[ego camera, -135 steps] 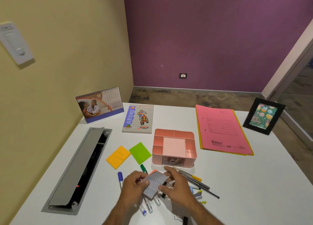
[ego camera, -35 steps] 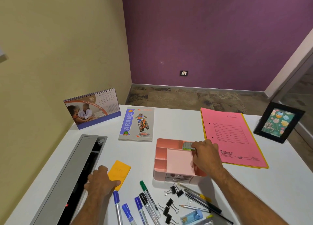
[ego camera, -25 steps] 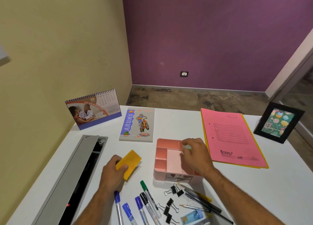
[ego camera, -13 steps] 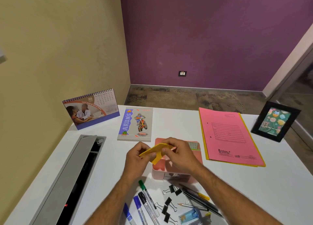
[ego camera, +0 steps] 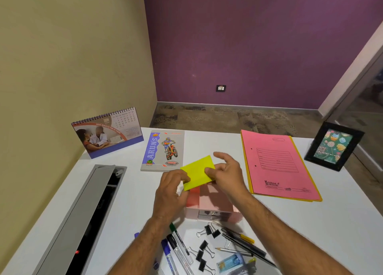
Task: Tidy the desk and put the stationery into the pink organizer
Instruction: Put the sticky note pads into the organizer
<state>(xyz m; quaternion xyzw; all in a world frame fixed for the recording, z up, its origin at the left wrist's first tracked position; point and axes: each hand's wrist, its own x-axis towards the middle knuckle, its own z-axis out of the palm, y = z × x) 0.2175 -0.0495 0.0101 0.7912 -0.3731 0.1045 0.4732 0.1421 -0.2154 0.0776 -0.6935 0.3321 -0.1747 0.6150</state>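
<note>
Sticky notes [ego camera: 198, 172], a yellow-green pad, are held in the air by both hands, directly above the pink organizer [ego camera: 209, 200] that stands on the white tabletop [ego camera: 310, 223]. The left hand [ego camera: 171, 194] pinches the near-left corner of the pad, with the thumb on top. The right hand [ego camera: 227, 174] holds the right edge between the thumb and the fingers under it, while its index finger stands free and almost straight beyond the pad.

I judge the pad to be very light and somewhat flexible: it will bend if it is held only at one corner, and the loose sheets can fan open. The paper is not slippery, so a gentle pinch is enough. The best place for the grip is on two opposite edges, keeping the pad flat, so it can go down level into the square middle compartment just under the grip. Nearer than the grip lie markers [ego camera: 179, 247], binder clips [ego camera: 204, 245] and pens [ego camera: 242, 241], not yet stored.
</note>
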